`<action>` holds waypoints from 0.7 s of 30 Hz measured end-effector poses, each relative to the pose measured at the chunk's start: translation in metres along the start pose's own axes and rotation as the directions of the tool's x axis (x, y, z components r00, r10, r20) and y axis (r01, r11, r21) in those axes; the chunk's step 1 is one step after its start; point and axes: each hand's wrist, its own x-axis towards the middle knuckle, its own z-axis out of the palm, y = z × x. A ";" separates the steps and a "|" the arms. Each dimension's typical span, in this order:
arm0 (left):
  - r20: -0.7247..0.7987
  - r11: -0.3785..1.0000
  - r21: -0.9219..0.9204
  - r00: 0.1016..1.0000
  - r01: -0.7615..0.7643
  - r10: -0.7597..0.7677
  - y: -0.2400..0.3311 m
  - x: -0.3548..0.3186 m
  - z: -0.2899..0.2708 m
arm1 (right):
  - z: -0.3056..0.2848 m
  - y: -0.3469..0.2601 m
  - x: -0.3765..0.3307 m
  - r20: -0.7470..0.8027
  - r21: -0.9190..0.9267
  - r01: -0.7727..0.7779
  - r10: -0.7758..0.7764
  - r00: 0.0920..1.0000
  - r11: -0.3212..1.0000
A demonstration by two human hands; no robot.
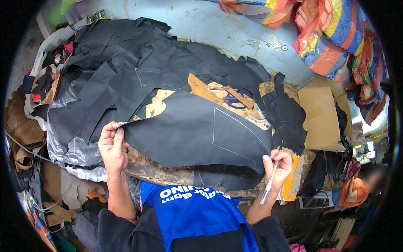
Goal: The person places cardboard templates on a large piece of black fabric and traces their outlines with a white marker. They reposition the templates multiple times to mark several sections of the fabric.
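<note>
A black leather-like sheet (168,138) with pale outlines drawn on it is stretched between my hands above the workbench. My left hand (113,149) pinches its left edge between thumb and fingers. At its right edge, my right hand (278,164) is closed around a slim silver pen (267,189) and seems to grip the sheet's rim too. Just beyond the sheet lie blue-handled scissors (236,101), a brown template (203,89), a flat wooden strip (239,96) and a tan pattern piece (158,105).
Layered black sheets (113,50) cover the bench's far and left parts. An opened cardboard box (321,115) stands at the right, with an orange folder (291,178) nearer me. Striped woven bags (323,46) hang at the upper right. Another person (354,191) sits far right.
</note>
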 end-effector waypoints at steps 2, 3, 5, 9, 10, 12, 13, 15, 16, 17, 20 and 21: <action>0.023 0.999 -0.037 0.999 -0.032 0.032 0.006 0.000 0.011 | -0.007 -0.008 -0.002 -0.039 -0.052 0.059 -0.061 0.997 0.997; 0.042 0.998 -0.041 0.998 -0.052 0.054 0.009 0.000 0.015 | -0.009 -0.010 -0.003 -0.051 -0.055 0.104 -0.107 0.993 0.993; 0.088 0.993 -0.075 0.992 -0.089 0.095 0.013 -0.001 0.020 | -0.016 -0.014 -0.007 -0.077 -0.101 0.138 -0.146 0.986 0.985; 0.038 0.999 0.015 0.999 0.031 -0.032 -0.002 -0.007 0.019 | -0.031 -0.012 -0.015 -0.068 -0.144 0.034 -0.044 0.997 0.989; 0.074 0.991 0.094 0.992 0.093 -0.100 -0.012 -0.009 0.016 | -0.036 -0.008 -0.015 -0.043 -0.188 -0.081 0.075 0.996 0.979; 0.051 0.934 0.261 0.963 0.243 -0.265 -0.043 -0.012 0.012 | -0.039 0.006 -0.014 0.016 -0.438 -0.168 0.195 0.981 0.883; 0.072 0.923 0.281 0.953 0.264 -0.294 -0.062 -0.014 0.010 | -0.037 0.017 -0.012 0.010 -0.601 -0.147 0.191 0.982 0.786; 0.004 0.815 0.422 0.899 0.396 -0.439 -0.093 -0.019 0.001 | -0.019 0.042 -0.014 -0.043 -0.487 -0.252 0.265 0.963 0.836; -0.034 0.772 0.544 0.928 0.328 -0.371 -0.104 -0.024 -0.003 | -0.011 0.050 -0.016 0.018 -0.364 -0.325 0.355 0.935 0.873; 0.018 0.823 0.513 0.955 0.245 -0.296 -0.112 -0.027 -0.008 | 0.005 0.062 -0.019 0.063 -0.275 -0.403 0.435 0.898 0.873; 0.042 0.882 0.445 0.979 0.158 -0.197 -0.125 -0.035 -0.015 | 0.061 0.095 -0.027 0.258 -0.072 -0.453 0.456 0.852 0.888; 0.029 0.869 0.466 0.978 0.168 -0.205 -0.126 -0.038 -0.014 | 0.080 0.105 -0.027 0.279 -0.080 -0.407 0.412 0.867 0.910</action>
